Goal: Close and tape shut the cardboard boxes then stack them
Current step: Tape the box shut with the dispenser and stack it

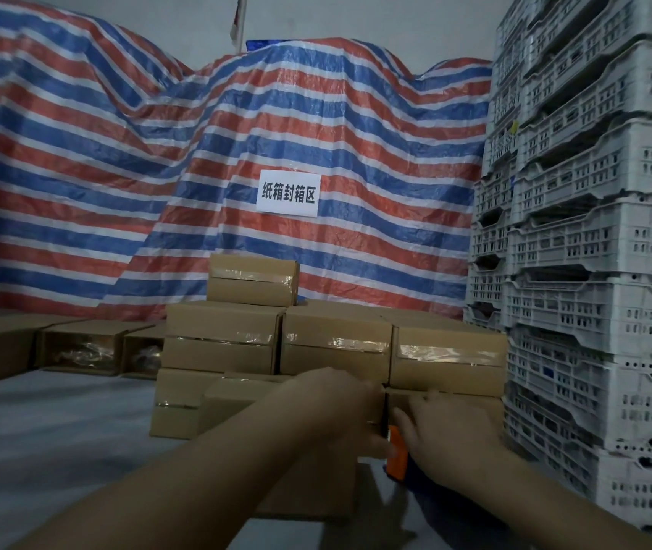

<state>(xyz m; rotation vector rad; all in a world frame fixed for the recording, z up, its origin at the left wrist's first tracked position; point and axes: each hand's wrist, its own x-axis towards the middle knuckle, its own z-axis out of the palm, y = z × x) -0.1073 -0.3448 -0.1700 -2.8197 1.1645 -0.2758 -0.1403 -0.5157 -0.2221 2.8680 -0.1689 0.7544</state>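
Hands (340,406) on box (237,406) (orange dispenser (396,456))

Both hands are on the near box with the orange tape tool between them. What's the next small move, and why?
Probably draw the orange tape dispenser along the top seam of the near box while the left hand holds it steady. The right hand grips the dispenser at the box's edge, and no tape shows on this box, unlike the taped stacked boxes behind.

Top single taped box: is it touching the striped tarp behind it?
Cannot tell. In the head view the top taped box overlaps the striped tarp with no side angle; neither contact nor gap behind it shows.
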